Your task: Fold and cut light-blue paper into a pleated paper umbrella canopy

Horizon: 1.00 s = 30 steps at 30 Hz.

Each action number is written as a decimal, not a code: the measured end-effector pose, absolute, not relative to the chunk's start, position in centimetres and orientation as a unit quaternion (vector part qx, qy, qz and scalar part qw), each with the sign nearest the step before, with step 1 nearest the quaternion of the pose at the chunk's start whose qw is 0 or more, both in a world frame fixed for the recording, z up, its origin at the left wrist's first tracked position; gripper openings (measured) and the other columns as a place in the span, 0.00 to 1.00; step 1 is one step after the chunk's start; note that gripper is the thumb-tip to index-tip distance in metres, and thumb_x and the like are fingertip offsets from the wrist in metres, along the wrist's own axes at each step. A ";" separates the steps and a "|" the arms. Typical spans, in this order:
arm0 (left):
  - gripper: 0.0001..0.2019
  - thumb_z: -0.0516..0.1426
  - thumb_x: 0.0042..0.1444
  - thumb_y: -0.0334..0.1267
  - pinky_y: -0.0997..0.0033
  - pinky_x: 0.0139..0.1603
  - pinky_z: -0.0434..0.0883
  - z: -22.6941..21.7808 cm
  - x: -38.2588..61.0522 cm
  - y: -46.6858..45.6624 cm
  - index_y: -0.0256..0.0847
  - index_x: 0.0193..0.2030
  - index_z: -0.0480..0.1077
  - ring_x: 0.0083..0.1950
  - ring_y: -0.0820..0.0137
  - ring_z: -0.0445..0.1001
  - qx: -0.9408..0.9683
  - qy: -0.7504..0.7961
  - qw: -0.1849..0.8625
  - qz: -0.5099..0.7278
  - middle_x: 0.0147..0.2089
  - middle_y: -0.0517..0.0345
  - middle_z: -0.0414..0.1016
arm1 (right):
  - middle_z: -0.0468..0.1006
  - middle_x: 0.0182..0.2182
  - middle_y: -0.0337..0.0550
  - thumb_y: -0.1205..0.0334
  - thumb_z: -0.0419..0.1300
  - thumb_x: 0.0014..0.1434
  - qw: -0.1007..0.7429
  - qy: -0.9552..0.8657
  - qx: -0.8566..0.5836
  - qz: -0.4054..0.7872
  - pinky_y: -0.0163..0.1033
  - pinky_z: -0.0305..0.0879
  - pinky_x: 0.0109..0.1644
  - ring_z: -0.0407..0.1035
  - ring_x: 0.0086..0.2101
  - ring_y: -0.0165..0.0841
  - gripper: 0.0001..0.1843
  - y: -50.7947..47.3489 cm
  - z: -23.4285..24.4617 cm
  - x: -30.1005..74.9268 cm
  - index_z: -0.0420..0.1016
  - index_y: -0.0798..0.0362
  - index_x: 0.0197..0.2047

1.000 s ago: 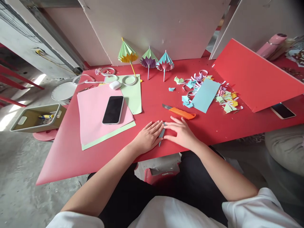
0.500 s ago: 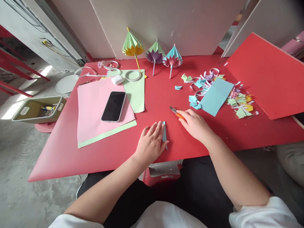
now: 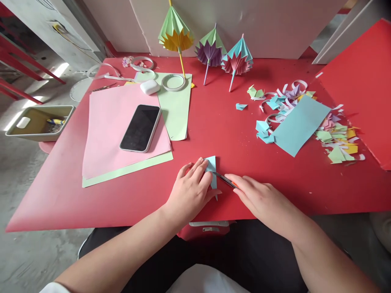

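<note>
A small folded piece of light blue paper (image 3: pixel 211 163) lies on the red table near its front edge. My left hand (image 3: pixel 192 185) rests over it, fingers stretched out and pressing it down, the thumb lying across its lower part. A utility knife (image 3: pixel 227 181) with an orange handle is gripped in my right hand (image 3: pixel 259 195). The blade tip reaches the folded paper's right edge, close to my left index finger. The hand covers much of the fold, so its full shape is hidden.
A phone (image 3: pixel 140 128) lies on pink sheets (image 3: pixel 104 134) at left. Behind are an earbud case (image 3: pixel 150 86), a tape roll (image 3: pixel 173 82) and three paper umbrellas (image 3: pixel 176 30). Paper scraps (image 3: pixel 339 132) surround a blue sheet (image 3: pixel 301 126); a red board (image 3: pixel 363 85) leans at right.
My right hand has brought the knife down and left, from beyond the folded paper to its right edge. My left index finger has bent, baring more of the paper. The view has shifted closer.
</note>
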State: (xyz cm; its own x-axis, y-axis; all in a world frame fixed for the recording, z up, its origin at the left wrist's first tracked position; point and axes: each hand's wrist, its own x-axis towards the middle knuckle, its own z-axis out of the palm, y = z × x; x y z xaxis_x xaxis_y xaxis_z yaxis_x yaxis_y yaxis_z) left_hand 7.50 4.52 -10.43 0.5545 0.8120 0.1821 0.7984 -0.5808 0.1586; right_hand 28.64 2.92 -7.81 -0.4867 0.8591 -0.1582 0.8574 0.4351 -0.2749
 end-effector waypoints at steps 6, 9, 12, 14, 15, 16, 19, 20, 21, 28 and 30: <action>0.23 0.49 0.59 0.52 0.48 0.61 0.56 -9.8 5.4 5.1 0.35 0.51 0.65 0.66 0.50 0.51 0.923 0.365 0.090 0.079 0.65 0.34 0.53 | 0.75 0.38 0.43 0.70 0.49 0.60 -0.029 -0.867 -0.488 0.092 0.32 0.66 0.30 0.73 0.29 0.29 0.28 2.9 -7.9 28.5 0.53 0.46 0.63; 0.28 0.49 0.58 0.56 0.47 0.62 0.54 -9.2 4.1 5.9 0.40 0.59 0.60 0.67 0.49 0.46 0.945 0.300 0.118 0.056 0.67 0.40 0.50 | 0.75 0.36 0.42 0.70 0.49 0.60 -0.045 -0.874 -0.479 0.073 0.31 0.64 0.27 0.72 0.27 0.28 0.29 3.0 -7.9 28.6 0.52 0.47 0.63; 0.32 0.49 0.54 0.61 0.44 0.62 0.52 -8.7 3.5 6.4 0.45 0.61 0.58 0.68 0.47 0.42 0.950 0.276 0.140 0.037 0.68 0.45 0.49 | 0.75 0.37 0.42 0.70 0.49 0.59 -0.061 -0.879 -0.470 0.055 0.32 0.63 0.27 0.71 0.26 0.29 0.30 3.1 -7.9 28.7 0.50 0.47 0.64; 0.33 0.49 0.53 0.62 0.45 0.62 0.50 -8.6 3.5 6.6 0.48 0.62 0.57 0.68 0.47 0.41 0.947 0.280 0.154 0.027 0.68 0.46 0.47 | 0.75 0.38 0.43 0.70 0.49 0.59 -0.072 -0.884 -0.459 0.048 0.32 0.63 0.28 0.71 0.27 0.29 0.32 3.3 -7.9 28.8 0.48 0.47 0.65; 0.33 0.49 0.53 0.62 0.45 0.63 0.50 -8.5 3.5 6.6 0.49 0.62 0.57 0.68 0.47 0.40 0.945 0.283 0.161 0.023 0.69 0.47 0.46 | 0.75 0.39 0.43 0.70 0.49 0.59 -0.078 -0.888 -0.450 0.047 0.32 0.63 0.28 0.71 0.27 0.29 0.32 3.3 -7.8 28.8 0.47 0.46 0.65; 0.33 0.49 0.53 0.63 0.46 0.63 0.49 -8.5 3.5 6.6 0.50 0.62 0.56 0.69 0.48 0.40 0.943 0.285 0.168 0.019 0.69 0.48 0.45 | 0.75 0.39 0.43 0.71 0.49 0.59 -0.084 -0.892 -0.442 0.046 0.32 0.63 0.28 0.71 0.27 0.29 0.33 3.4 -7.8 28.9 0.46 0.46 0.65; 0.32 0.49 0.53 0.62 0.46 0.64 0.47 -8.6 3.4 6.6 0.53 0.63 0.55 0.69 0.50 0.38 0.940 0.287 0.183 0.013 0.70 0.50 0.42 | 0.75 0.39 0.43 0.71 0.49 0.58 -0.098 -0.896 -0.431 0.038 0.32 0.63 0.27 0.70 0.25 0.28 0.33 3.6 -7.7 29.1 0.45 0.46 0.65; 0.32 0.49 0.54 0.61 0.46 0.64 0.46 -8.6 3.4 6.6 0.54 0.63 0.54 0.69 0.50 0.38 0.939 0.287 0.187 0.011 0.70 0.50 0.41 | 0.75 0.39 0.43 0.71 0.49 0.58 -0.101 -0.895 -0.433 0.033 0.32 0.62 0.27 0.69 0.24 0.28 0.33 3.6 -7.6 29.1 0.45 0.46 0.65; 0.32 0.49 0.54 0.61 0.46 0.65 0.46 -8.6 3.3 6.6 0.54 0.63 0.54 0.69 0.50 0.37 0.938 0.288 0.192 0.009 0.70 0.51 0.40 | 0.75 0.39 0.43 0.71 0.49 0.58 -0.103 -0.894 -0.434 0.029 0.32 0.62 0.26 0.69 0.23 0.27 0.34 3.7 -7.6 29.1 0.45 0.46 0.65; 0.29 0.52 0.56 0.55 0.49 0.66 0.45 -8.6 3.1 6.8 0.54 0.63 0.54 0.69 0.51 0.40 0.933 0.290 0.213 0.026 0.71 0.51 0.33 | 0.75 0.41 0.44 0.75 0.48 0.55 -0.134 -0.901 -0.412 0.018 0.32 0.62 0.26 0.69 0.24 0.28 0.36 3.8 -7.3 29.0 0.46 0.46 0.65; 0.28 0.53 0.56 0.54 0.48 0.65 0.46 -8.6 3.1 6.8 0.54 0.63 0.55 0.69 0.50 0.41 0.932 0.292 0.214 0.031 0.71 0.51 0.34 | 0.75 0.41 0.44 0.76 0.48 0.55 -0.138 -0.900 -0.412 0.021 0.32 0.62 0.27 0.69 0.24 0.28 0.36 3.9 -7.1 28.9 0.47 0.46 0.65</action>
